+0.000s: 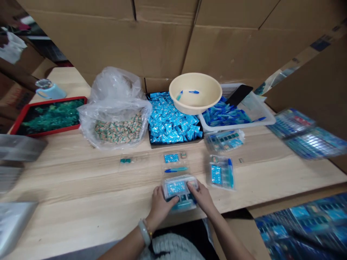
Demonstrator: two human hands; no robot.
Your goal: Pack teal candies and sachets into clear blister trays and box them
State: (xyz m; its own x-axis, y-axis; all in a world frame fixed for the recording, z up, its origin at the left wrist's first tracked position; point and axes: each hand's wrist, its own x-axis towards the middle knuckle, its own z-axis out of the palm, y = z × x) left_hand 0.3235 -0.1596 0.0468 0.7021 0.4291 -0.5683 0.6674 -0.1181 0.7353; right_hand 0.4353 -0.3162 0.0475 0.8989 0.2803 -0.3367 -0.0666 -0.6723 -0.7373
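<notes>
Both hands grip a small stack of clear plastic blister trays (pixel 176 187) near the front edge of the table. My left hand (pixel 161 204) is closed on its left side, thumb across the front. My right hand (pixel 202 196) clasps the right side, thumb pressing near the top right corner. A blue packet and dark green pieces show through the plastic. Just beyond lies a clear tray with a blue packet (pixel 171 158), a small square packet (pixel 183 155) and a blue pen-shaped piece (pixel 176 169). To the right rests another filled blister tray (pixel 222 172).
Along the back stand a plastic bag of small tan packets (pixel 118 130), a black box of blue packets (pixel 173 124), a cream basin (pixel 195 90) and a white basket (pixel 238 124). A red-rimmed tray (pixel 50 134) holds green pieces. Filled packs (pixel 303 213) lie low right.
</notes>
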